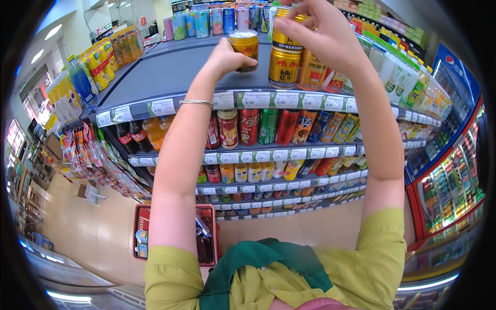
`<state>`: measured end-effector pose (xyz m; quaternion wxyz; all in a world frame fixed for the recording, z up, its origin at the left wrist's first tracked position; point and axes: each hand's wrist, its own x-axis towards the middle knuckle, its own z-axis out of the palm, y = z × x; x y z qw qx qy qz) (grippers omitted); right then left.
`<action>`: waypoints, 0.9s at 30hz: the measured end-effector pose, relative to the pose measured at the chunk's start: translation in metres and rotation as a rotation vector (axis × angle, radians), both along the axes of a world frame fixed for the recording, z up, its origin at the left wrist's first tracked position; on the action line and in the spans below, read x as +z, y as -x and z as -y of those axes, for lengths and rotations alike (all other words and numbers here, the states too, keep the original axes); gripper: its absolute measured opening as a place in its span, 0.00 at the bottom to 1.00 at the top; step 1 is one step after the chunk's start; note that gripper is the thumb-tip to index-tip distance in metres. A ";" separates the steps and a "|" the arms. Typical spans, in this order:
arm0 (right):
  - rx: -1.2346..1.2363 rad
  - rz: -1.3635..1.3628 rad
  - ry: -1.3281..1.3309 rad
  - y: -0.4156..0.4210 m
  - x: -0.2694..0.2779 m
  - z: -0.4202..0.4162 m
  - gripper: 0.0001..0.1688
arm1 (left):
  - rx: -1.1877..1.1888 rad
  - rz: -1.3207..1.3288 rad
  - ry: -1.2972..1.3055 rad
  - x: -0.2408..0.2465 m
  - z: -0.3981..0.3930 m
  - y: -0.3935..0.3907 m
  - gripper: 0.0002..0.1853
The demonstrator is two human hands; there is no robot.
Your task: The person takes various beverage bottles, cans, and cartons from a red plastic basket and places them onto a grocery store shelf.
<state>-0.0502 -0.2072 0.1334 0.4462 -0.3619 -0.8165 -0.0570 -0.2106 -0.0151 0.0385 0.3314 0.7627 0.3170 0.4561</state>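
Note:
My left hand (pixel 228 58) grips a short gold drink can (pixel 246 50) over the bare part of the grey top shelf (pixel 166 66). I cannot tell whether its base touches the shelf. Farther right, my right hand (pixel 323 35) is raised with its fingers apart, partly in front of an upper gold can (pixel 285 38). That can stands stacked on a gold Red Bull can (pixel 284 69). Beside this stack, an orange Predator can (pixel 311 69) and a red can (pixel 333 79) are partly hidden by my right hand and arm.
Price labels (pixel 254 100) line the shelf's front edge. Below stand rows of cans (pixel 267 126) and bottles. Tall cans (pixel 201 23) line the back; bottle packs (pixel 100 64) stand left. A red shopping basket (pixel 207 236) holding drinks is on the floor. Fridges (pixel 453 182) flank the right.

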 end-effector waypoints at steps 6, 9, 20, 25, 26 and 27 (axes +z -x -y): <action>0.170 -0.085 -0.045 -0.037 -0.043 -0.016 0.18 | -0.161 -0.247 0.091 -0.003 -0.025 -0.030 0.45; 0.035 0.043 0.071 -0.036 -0.066 -0.013 0.16 | -0.092 -0.374 0.083 0.002 -0.021 -0.036 0.45; -0.190 0.481 -0.063 -0.021 -0.122 -0.030 0.13 | -0.131 -0.679 -0.039 0.015 -0.026 -0.058 0.42; -0.166 0.444 -0.126 -0.027 -0.125 -0.034 0.12 | -0.151 -0.671 -0.018 0.018 -0.022 -0.061 0.40; -0.166 0.444 -0.126 -0.027 -0.124 -0.035 0.12 | -0.155 -0.659 -0.013 0.017 -0.024 -0.061 0.39; -0.167 0.440 -0.128 -0.027 -0.125 -0.036 0.12 | -0.143 -0.663 -0.031 0.016 -0.025 -0.060 0.38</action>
